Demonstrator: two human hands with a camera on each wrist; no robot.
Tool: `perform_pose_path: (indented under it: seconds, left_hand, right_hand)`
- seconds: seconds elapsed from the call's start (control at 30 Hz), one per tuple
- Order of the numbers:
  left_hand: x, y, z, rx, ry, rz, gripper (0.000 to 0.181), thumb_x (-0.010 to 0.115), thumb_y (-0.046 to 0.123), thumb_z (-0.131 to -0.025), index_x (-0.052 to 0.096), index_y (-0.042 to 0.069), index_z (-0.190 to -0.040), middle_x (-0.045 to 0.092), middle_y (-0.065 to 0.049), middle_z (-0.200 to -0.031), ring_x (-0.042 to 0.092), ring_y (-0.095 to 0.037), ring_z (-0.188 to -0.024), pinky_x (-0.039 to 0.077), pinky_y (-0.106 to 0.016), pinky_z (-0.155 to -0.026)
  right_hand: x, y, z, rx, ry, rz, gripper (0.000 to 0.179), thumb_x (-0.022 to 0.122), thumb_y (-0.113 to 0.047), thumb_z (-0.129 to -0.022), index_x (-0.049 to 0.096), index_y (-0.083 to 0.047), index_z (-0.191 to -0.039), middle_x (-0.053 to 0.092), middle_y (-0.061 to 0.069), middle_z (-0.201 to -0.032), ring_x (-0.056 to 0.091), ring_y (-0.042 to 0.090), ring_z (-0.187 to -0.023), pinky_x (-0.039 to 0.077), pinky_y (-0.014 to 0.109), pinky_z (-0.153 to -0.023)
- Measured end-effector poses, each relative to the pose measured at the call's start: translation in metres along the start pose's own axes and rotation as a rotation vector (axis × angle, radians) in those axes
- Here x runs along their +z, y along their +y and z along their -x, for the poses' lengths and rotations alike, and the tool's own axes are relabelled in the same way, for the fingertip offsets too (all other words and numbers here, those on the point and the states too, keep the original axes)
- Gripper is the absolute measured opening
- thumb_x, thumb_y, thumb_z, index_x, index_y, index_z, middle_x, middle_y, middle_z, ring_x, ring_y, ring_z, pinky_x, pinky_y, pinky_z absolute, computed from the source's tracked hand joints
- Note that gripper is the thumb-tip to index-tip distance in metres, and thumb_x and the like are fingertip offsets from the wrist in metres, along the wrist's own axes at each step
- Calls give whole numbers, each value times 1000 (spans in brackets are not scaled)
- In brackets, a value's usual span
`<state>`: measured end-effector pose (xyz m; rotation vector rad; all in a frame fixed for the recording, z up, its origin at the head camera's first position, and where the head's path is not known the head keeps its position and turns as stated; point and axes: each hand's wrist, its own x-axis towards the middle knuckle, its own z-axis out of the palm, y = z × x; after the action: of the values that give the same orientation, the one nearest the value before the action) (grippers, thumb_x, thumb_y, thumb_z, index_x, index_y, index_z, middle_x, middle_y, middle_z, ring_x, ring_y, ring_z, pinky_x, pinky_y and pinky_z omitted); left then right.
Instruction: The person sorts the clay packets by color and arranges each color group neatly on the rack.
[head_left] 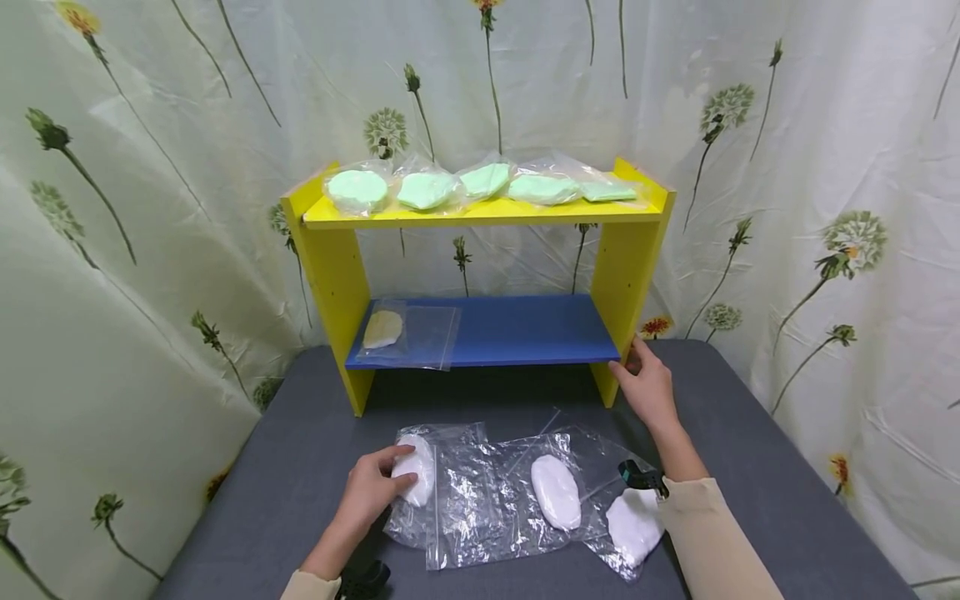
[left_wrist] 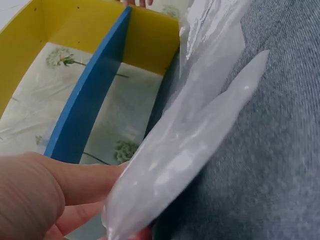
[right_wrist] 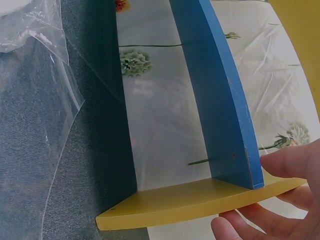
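Note:
My left hand (head_left: 375, 485) pinches a clear zip bag with a white oval lump (head_left: 420, 468) inside, low over the table. In the left wrist view the thumb lies on one face of the bag (left_wrist: 165, 175), fingers on the other. My right hand (head_left: 647, 385) holds the right side panel of a small yellow and blue shelf (head_left: 632, 275). Its thumb is at the front corner of the blue board (right_wrist: 235, 120), and the fingers curl round the yellow panel (right_wrist: 165, 212) from outside. Two more bagged white lumps (head_left: 556, 492) lie on the table at centre and right.
Several bagged pale green pieces (head_left: 426, 190) line the yellow top board (head_left: 480, 217). A bagged cream lump (head_left: 383, 328) lies at the left of the blue board. Grey cloth covers the table (head_left: 262, 500). A floral curtain (head_left: 787, 208) hangs behind and at both sides.

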<state>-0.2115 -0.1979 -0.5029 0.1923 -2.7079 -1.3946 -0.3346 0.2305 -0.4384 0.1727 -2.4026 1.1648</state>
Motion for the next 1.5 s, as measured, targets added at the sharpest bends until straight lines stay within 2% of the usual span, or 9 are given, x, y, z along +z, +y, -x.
perform_pose_path:
  seconds: [0.13, 0.33, 0.57, 0.77, 0.9, 1.07, 1.27, 1.5]
  left_hand:
    - [-2, -1, 0, -35, 20, 40, 39, 77, 10, -69, 69, 22, -105, 61, -4, -96, 53, -19, -86, 44, -29, -62]
    - [-3, 0, -1, -50, 25, 98, 42, 76, 7, -69, 68, 25, -106, 57, -8, -101, 53, -21, -78, 46, -30, -52]
    - [-11, 9, -1, -46, 62, 127, 46, 77, 5, -68, 68, 27, -108, 59, -6, -102, 57, -20, -73, 45, -29, -54]
    - [-18, 17, 0, -58, 64, 180, 47, 78, 7, -68, 67, 31, -107, 58, -5, -101, 57, -21, -76, 46, -31, -53]
    - [-23, 23, 0, -69, 61, 212, 47, 78, 8, -68, 67, 33, -107, 57, -3, -108, 57, -23, -79, 46, -31, -53]
    - [-28, 33, 3, -34, 51, 218, 48, 78, 8, -69, 67, 35, -107, 52, -1, -118, 56, -24, -83, 47, -30, -55]
    - [-30, 49, 6, 60, 51, 169, 50, 78, 10, -69, 65, 40, -106, 55, 4, -110, 53, -23, -78, 50, -30, -56]
    - [-33, 72, 3, 148, 44, 241, 48, 78, 8, -70, 66, 36, -108, 57, 5, -106, 56, -22, -80, 53, -30, -63]
  right_hand:
    - [0, 1, 0, 2, 4, 11, 55, 62, -28, -86, 40, -26, -137, 58, 11, -117, 58, 29, -93, 50, 46, -69]
    - [1, 1, 1, 8, -11, 13, 55, 62, -26, -87, 40, -24, -137, 57, 11, -118, 58, 29, -94, 50, 46, -70]
    - [0, 0, 2, 26, -25, 1, 51, 62, -27, -86, 44, -21, -134, 58, 11, -117, 60, 27, -91, 51, 44, -67]
    - [-2, -1, 1, 13, -21, 6, 49, 61, -28, -86, 46, -20, -132, 59, 12, -114, 60, 28, -90, 51, 44, -65]
    - [-3, -2, 1, 25, -26, 6, 49, 61, -30, -86, 46, -19, -131, 60, 14, -110, 60, 27, -89, 51, 43, -64]
    - [-3, -1, 0, 31, -37, 6, 50, 61, -29, -87, 45, -19, -133, 59, 13, -113, 60, 28, -91, 51, 44, -66]
    - [-3, -1, 0, 25, -50, -4, 50, 60, -30, -87, 44, -18, -133, 58, 14, -115, 60, 30, -94, 52, 45, -67]
    - [-3, -3, 0, 23, -60, -9, 50, 61, -28, -87, 44, -19, -133, 59, 15, -113, 60, 29, -93, 52, 46, -67]
